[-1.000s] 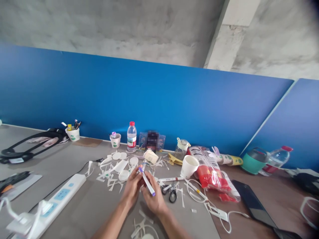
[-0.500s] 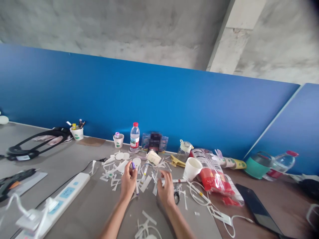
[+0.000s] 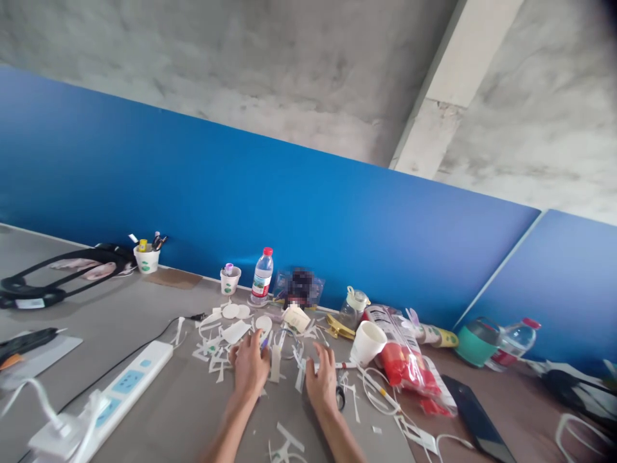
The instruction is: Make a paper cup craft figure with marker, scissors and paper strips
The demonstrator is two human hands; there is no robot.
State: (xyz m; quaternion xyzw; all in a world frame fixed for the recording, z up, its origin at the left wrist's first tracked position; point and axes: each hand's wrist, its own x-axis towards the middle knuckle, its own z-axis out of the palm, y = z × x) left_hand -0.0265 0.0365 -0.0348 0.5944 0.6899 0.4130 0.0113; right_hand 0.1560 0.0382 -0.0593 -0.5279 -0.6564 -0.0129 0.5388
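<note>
Left hand (image 3: pixel 250 368) pinches a purple-tipped white marker (image 3: pixel 264 343) low at frame centre; right hand (image 3: pixel 322 386) lies open, empty, on white paper scraps (image 3: pixel 214 350). Sweeping scraps could tip the white paper cup (image 3: pixel 367 342).

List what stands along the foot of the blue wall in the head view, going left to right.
Cup of pens → small paper cup → water bottle with red cap → glass jar → teal pot → second bottle, lying tilted.
</note>
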